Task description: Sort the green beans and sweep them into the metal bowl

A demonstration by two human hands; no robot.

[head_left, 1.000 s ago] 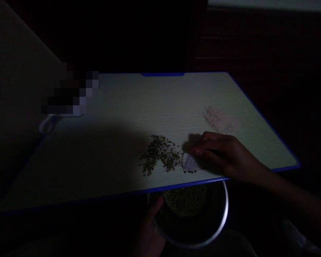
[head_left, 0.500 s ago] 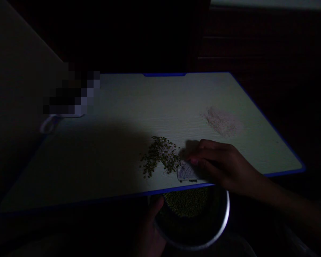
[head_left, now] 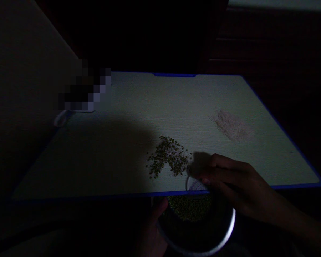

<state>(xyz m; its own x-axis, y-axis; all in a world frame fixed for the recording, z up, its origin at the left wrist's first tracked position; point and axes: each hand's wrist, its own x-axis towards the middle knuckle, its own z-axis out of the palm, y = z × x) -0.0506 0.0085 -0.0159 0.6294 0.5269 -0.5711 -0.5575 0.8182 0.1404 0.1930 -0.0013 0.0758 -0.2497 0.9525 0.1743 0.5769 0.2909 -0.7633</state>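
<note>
The scene is dim. My right hand (head_left: 235, 182) rests at the near edge of a pale table (head_left: 139, 117) with a blue rim, its fingers closed on a small pale card (head_left: 194, 185) that lies at the table's edge. Just left of it lies a loose pile of small green beans mixed with pale grains (head_left: 168, 159). Below the edge, my left hand (head_left: 152, 232) grips the rim of a metal bowl (head_left: 224, 232) that holds green beans (head_left: 189, 207).
A patch of pale pinkish grains (head_left: 231, 125) lies on the table's right part. A white object with a looped cord (head_left: 62, 117) sits at the far left, partly blurred out. A light wall stands on the left; the surroundings are dark.
My right hand has slid the card toward me, from beside the bean pile to the table's near edge above the bowl. The view has shifted a little.
</note>
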